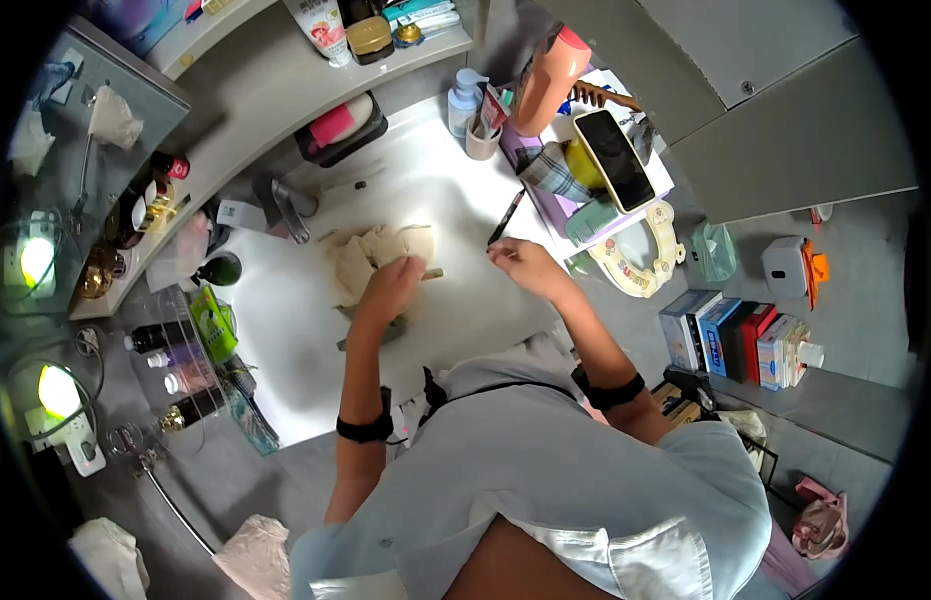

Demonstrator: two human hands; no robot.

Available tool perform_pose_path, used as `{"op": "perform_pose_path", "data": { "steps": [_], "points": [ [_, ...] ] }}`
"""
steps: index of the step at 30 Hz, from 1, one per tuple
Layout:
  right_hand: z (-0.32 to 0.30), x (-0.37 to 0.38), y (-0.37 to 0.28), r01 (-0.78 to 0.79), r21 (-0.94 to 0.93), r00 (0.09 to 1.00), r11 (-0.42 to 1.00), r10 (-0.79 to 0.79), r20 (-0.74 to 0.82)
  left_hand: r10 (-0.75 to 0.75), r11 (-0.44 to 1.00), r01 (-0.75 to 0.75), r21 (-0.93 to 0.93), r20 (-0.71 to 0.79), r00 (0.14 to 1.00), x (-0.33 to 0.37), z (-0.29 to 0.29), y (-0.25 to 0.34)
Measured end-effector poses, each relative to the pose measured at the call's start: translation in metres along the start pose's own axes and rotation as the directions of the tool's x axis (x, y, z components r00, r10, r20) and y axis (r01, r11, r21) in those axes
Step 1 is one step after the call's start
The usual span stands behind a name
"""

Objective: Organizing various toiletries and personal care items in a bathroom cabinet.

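Note:
In the white basin, a crumpled wet beige cloth (358,262) lies bunched up. My left hand (394,286) is closed at its right side, fingers pressed into the folds. Greyish-green parts show beneath my left wrist; what they are is unclear. My right hand (531,268) is over the basin's right side, its fingertips pinched together. A slim black pen-like stick (507,215) with a light band ends right at those fingertips. Whether the fingers grip it or only come near it cannot be made out.
A chrome faucet (284,207) rises at the basin's left. Behind stand a blue pump bottle (468,105) and a cup (482,138) with tubes. At right, a phone (614,160) leans by an orange-pink bottle (550,82). A wire rack (176,350) holds bottles at left.

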State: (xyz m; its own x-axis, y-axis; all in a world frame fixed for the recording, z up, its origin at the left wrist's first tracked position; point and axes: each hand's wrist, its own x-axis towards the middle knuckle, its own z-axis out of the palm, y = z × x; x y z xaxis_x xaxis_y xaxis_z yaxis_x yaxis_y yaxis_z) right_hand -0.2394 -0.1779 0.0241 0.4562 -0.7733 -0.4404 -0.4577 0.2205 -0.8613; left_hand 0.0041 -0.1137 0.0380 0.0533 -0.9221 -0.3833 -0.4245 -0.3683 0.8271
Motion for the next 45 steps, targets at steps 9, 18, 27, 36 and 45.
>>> {"op": "perform_pose_path", "data": {
  "steps": [9,18,27,36,45],
  "points": [
    [0.013,0.025,0.042,-0.009,-0.592,0.973,0.806,-0.130,-0.192,-0.259,0.944,0.273,-0.184,0.098,0.961,-0.081,0.028,-0.077],
    [0.021,0.051,0.064,0.029,-0.692,0.915,0.722,-0.297,-0.272,-0.220,0.958,0.203,-0.203,-0.066,0.973,-0.122,0.010,-0.109],
    [0.020,0.050,0.051,0.207,-0.740,0.827,0.640,-0.518,-0.217,-0.242,0.925,0.200,-0.323,-0.097,0.965,-0.124,0.015,-0.091],
    [0.025,0.032,-0.007,0.520,-0.674,0.627,0.524,-0.770,-0.115,-0.118,0.954,0.085,-0.287,-0.101,0.988,-0.075,0.008,-0.052],
    [0.050,0.021,-0.151,0.755,-0.607,0.269,0.246,-0.962,-0.056,0.121,0.742,-0.349,-0.572,-0.398,0.909,-0.027,-0.042,0.087]
  ]
}}
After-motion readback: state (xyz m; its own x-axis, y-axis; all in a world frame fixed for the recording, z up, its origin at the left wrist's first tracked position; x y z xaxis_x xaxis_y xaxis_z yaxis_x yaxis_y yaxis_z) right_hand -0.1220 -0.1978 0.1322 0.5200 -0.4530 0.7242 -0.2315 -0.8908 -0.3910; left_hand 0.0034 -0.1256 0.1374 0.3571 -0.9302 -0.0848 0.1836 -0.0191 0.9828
